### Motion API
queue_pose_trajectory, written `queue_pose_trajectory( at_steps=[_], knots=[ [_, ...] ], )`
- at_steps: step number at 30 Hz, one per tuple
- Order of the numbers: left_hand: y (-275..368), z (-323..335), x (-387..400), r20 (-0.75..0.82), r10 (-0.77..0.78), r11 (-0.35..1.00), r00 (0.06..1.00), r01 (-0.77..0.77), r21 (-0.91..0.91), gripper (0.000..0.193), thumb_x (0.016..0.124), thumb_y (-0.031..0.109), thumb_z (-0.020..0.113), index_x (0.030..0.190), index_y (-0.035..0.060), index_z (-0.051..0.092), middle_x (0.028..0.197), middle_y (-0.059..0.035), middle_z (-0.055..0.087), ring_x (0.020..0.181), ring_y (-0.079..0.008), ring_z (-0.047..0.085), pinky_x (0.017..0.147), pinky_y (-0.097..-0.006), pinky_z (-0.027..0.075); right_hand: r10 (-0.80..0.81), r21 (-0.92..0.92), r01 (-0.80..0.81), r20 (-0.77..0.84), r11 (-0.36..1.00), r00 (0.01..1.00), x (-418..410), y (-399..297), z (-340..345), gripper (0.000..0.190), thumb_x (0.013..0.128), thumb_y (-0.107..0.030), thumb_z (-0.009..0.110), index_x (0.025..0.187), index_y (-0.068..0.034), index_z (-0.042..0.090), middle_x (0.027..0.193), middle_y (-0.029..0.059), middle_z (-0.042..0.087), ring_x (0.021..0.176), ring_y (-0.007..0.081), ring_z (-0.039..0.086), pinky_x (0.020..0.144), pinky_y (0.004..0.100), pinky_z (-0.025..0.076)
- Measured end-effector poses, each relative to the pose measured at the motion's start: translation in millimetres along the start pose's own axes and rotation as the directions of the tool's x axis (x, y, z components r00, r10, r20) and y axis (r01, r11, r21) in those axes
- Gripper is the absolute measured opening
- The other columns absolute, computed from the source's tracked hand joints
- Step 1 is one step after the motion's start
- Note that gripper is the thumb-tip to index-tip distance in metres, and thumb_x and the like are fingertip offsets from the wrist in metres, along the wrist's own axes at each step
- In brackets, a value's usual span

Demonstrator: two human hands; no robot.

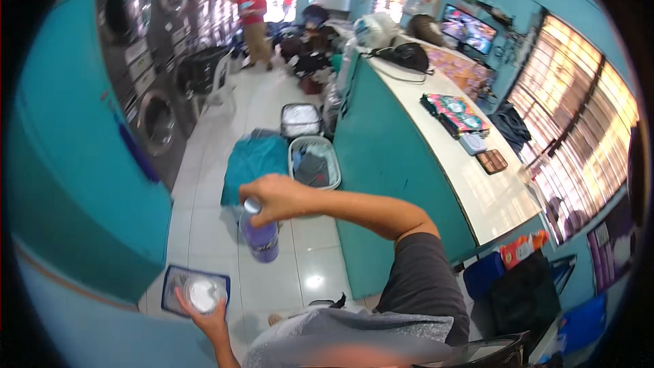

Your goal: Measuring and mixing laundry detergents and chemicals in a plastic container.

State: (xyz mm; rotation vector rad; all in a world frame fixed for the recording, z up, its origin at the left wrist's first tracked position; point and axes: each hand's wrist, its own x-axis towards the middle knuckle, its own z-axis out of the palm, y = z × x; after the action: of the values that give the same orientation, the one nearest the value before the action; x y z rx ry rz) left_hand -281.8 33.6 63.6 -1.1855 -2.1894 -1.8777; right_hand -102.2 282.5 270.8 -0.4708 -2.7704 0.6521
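My right hand [268, 197] grips the neck or capped top of a clear bottle of purple liquid [261, 240], held over the white tiled floor. Lower left, my left hand [207, 312] holds a round, pale container [202, 295], with thumb and fingers on either side of it. Whether anything is inside it cannot be made out. Below that hand lies a blue-edged mat [169, 299]. Beyond the bottle is a teal cloth or bag [250, 161], beside a white laundry basket [334, 163] with clothes in it.
A teal counter [393, 163] with a white top runs along the right, bearing folded colourful fabric [457, 110]. Front-loading machines [157, 117] line the left. A zipped clear-topped bag [301, 120] stands behind the basket. Farther back, a person in red [253, 15] stands near heaped clothes [311, 56].
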Motion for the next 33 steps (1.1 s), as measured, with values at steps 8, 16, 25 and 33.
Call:
queue_pose_trajectory(
  at_steps=[8,16,25,33],
  knots=[
    [-44.5,48.6,134.3,0.148,-0.118,0.979,0.982,0.14,-0.146,0.104,0.051,-0.011,0.07,0.14,0.0098,0.02,0.141,-0.0136,0.027,0.127,-0.0322,0.033,0.108,-0.0442,0.027,0.082,0.037,-0.077,-0.159,0.996,0.984,69.8,35.3,-1.5,0.038,0.062,-0.026,0.064,0.091,-0.004,0.057,0.079,0.0165,0.059,0.075,0.0333,0.059,0.066,0.0411,0.047],
    [-78.7,116.2,242.5,0.196,-0.115,0.952,0.974,0.165,-0.259,0.104,0.053,-0.008,0.069,0.141,0.0104,0.018,0.138,-0.0198,0.031,0.126,-0.0351,0.033,0.107,-0.0447,0.026,0.05,-0.012,-0.052,-0.127,0.999,0.991,152.7,97.3,-3.9,0.037,0.063,-0.028,0.064,0.091,-0.005,0.057,0.077,0.0156,0.058,0.074,0.0334,0.059,0.062,0.0414,0.047],
    [-114.0,185.7,370.5,0.282,-0.061,0.942,0.958,0.149,-0.302,0.103,0.057,-0.008,0.071,0.142,0.0078,0.014,0.132,-0.0215,0.036,0.12,-0.0291,0.038,0.101,-0.0371,0.032,-0.075,0.024,0.079,-0.133,0.997,0.988,268.9,139.6,-28.0,0.035,0.061,-0.025,0.065,0.088,-0.005,0.056,0.076,0.0139,0.057,0.074,0.0325,0.058,0.063,0.0404,0.046],
    [-165.5,256.7,509.6,0.372,0.011,0.871,0.928,0.174,-0.459,0.103,0.06,-0.004,0.075,0.141,0.0055,0.013,0.13,-0.0187,0.039,0.115,-0.0276,0.045,0.097,-0.0362,0.039,-0.112,0.16,0.129,-0.112,0.979,0.987,404.0,154.7,-51.2,0.033,0.061,-0.024,0.063,0.087,-0.004,0.057,0.074,0.0156,0.056,0.072,0.0338,0.057,0.062,0.0407,0.045]
  ],
)
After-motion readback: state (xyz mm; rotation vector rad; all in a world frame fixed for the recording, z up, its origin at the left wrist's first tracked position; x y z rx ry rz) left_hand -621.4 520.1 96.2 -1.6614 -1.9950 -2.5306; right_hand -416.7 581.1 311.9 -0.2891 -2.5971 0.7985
